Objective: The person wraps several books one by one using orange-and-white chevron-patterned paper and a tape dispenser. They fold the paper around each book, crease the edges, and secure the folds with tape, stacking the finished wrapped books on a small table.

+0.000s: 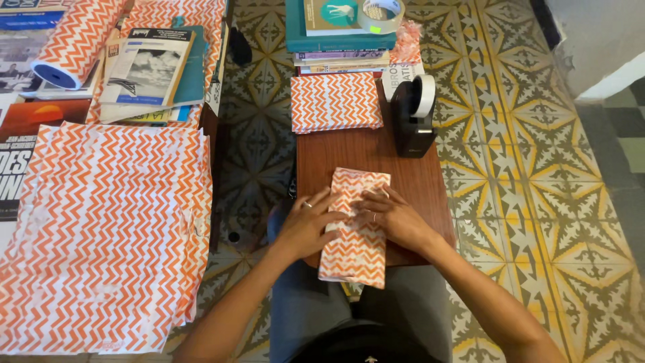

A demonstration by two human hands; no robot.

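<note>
A flat object wrapped in orange-and-white zigzag paper [355, 252] lies on a small brown wooden table [410, 171], its near end hanging over the table's front edge. My left hand [306, 225] presses flat on the left side of the package, fingers spread, a ring on one finger. On the package's right side rests my right hand [396, 216], fingertips pushing down a paper fold near the middle. Neither hand grips anything.
A finished wrapped parcel [336, 102] lies farther back on the table beside a black tape dispenser [413, 115]. Behind them are stacked books [336, 40] with a tape roll [381, 15]. At left lie zigzag paper sheets [107, 235], a paper roll [77, 40] and books [148, 70]. Patterned tile floor surrounds.
</note>
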